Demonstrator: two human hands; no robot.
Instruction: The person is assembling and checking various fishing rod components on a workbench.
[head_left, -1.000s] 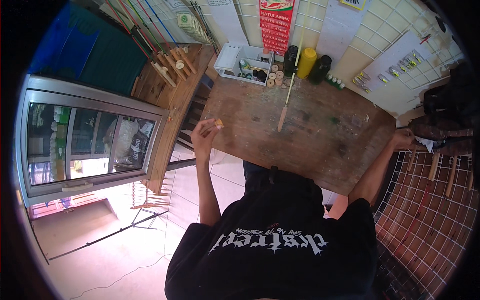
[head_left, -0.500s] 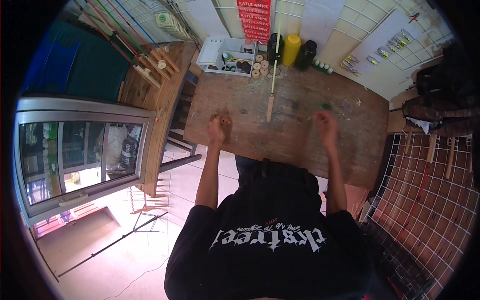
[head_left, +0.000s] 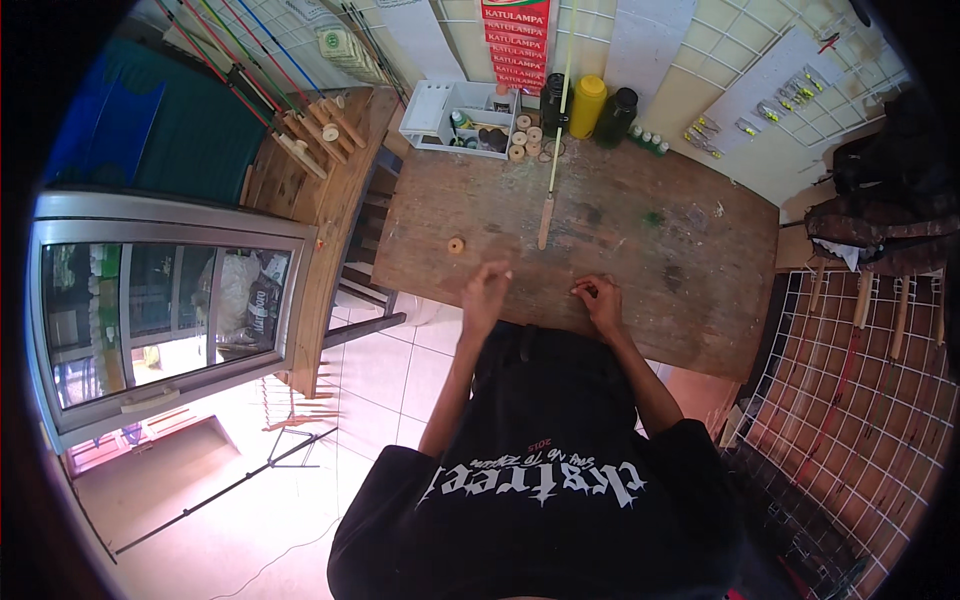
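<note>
A small round wooden spool [head_left: 456, 245] with a dark centre hole lies by itself on the left part of the brown wooden table. Just right of and nearer than it is my left hand [head_left: 487, 290], its fingers smeared by motion. My right hand [head_left: 602, 300] is over the table's near edge, thumb and fingers curled together in a pinch; whatever is between them is too small to make out. Between and beyond my hands, a thin pale yellow-green rod with a wooden handle [head_left: 545, 225] points away from me, its handle end toward me.
A white tray [head_left: 430, 140] of small supplies stands at the back, beside several wooden spools [head_left: 518, 138]. Dark and yellow bottles [head_left: 587, 108] and small vials line the wall. Rods with wooden handles [head_left: 325, 132] lean on a side bench at left. A wire grid [head_left: 830, 370] hangs at right.
My left hand has let go of the spool, leaving it on the table, and moved right and nearer. My right hand has come left and nearer, its fingers now curled.
</note>
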